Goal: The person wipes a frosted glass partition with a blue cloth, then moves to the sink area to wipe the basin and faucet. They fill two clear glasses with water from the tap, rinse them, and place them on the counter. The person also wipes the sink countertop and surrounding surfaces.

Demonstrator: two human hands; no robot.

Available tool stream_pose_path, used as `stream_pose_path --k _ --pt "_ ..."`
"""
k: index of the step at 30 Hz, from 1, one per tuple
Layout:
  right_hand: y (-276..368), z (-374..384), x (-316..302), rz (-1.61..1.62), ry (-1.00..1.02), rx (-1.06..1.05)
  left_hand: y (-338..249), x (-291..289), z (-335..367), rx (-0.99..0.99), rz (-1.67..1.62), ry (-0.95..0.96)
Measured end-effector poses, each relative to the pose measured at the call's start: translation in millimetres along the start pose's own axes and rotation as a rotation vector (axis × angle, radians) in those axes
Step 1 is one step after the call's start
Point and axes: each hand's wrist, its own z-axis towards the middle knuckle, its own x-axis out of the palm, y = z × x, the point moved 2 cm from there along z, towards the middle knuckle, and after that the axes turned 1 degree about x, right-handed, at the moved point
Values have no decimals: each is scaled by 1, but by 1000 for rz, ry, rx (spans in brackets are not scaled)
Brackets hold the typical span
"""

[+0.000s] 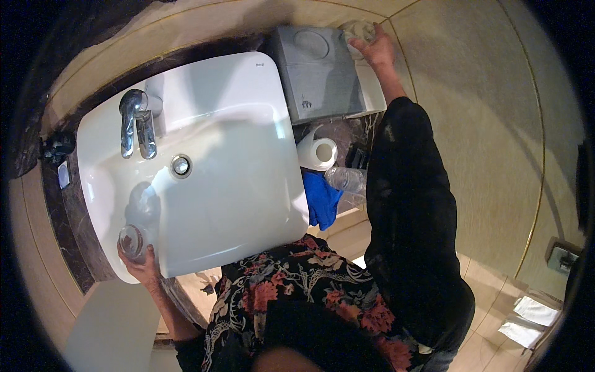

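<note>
My left hand (144,268) is wrapped round a small clear round container (130,239) over the near left corner of the white sink (217,204). Something reddish shows in or through its bottom. Stretched to the far right corner, my right hand (377,49) has its fingers closed round a pale, roundish object (359,30). That object looks partly see-through, and its kind is unclear. It sits behind a grey box (321,77) with a round mark on top.
A chrome tap (130,124) stands at the sink's left, near the drain (181,165). Right of the sink are a toilet paper roll (321,153), a clear jar (346,180) and a blue cloth (322,199). A tiled wall (471,124) bounds the right side.
</note>
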Motion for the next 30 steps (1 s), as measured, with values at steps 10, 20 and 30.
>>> stream_pose_path --k 10,20,30 --pt "-10 5 0 -60 44 36 -11 2 4 16 68 10" --pt "244 -205 -26 659 566 -723 -28 4 -3 132 6 2" --pt "385 -379 50 895 929 -750 -15 0 -2 55 105 55"
